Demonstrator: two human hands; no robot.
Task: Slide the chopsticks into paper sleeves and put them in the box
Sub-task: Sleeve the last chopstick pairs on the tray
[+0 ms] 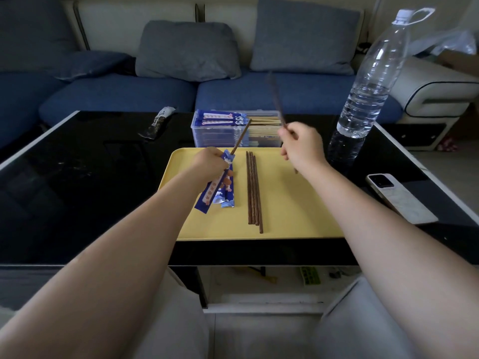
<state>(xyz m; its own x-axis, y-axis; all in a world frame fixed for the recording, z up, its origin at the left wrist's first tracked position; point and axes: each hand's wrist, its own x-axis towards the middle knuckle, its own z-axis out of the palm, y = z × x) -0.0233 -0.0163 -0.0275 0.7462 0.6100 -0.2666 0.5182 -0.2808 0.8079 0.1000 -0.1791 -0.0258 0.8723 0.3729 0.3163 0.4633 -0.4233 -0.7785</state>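
Left hand [210,164] grips blue sleeve [217,183] with one chopstick [241,137] partly inserted, over yellow tray [298,203]. Right hand [302,146] pinches second chopstick [276,99], blurred. Four loose chopsticks [253,190] mid-tray. Box [220,136] just beyond tray's far edge.

Both bare arms reach up from the bottom corners toward the middle of the frame. The left hand [210,164] has its fingers curled tight around what it holds. The right hand [302,143] (a bit higher) pinches something thin, its wrist bent back.
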